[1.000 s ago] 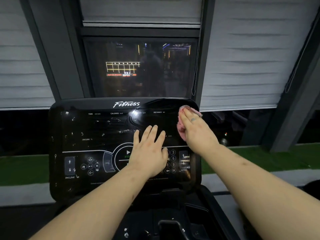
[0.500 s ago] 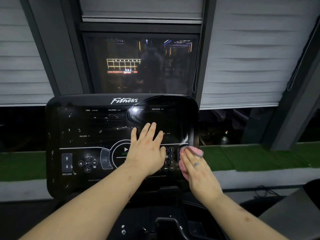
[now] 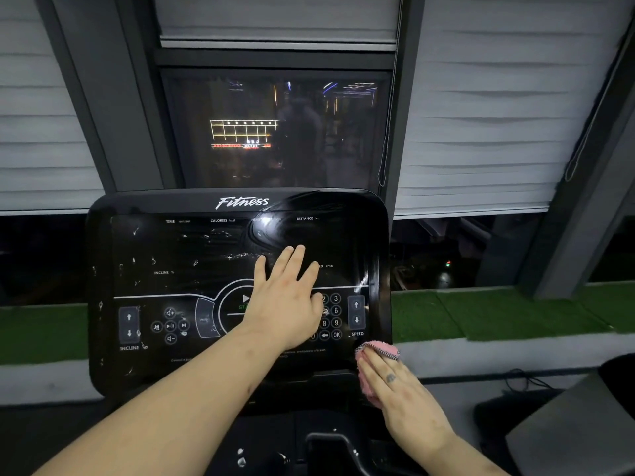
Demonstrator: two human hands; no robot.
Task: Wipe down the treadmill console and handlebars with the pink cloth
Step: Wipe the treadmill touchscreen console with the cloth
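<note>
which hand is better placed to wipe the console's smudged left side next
Probably the right hand: it presses the pink cloth at the lower right corner of the glossy black console. The left hand lies flat mid-panel, holding nothing.

Both forearms reach forward, left hand flat with fingers spread, right hand flat, fingers together

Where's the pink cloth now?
Head view, right side: the pink fuzzy cloth lies under the right hand, pressed on the lower right corner of the glossy black treadmill console, below the SPEED buttons.
</note>
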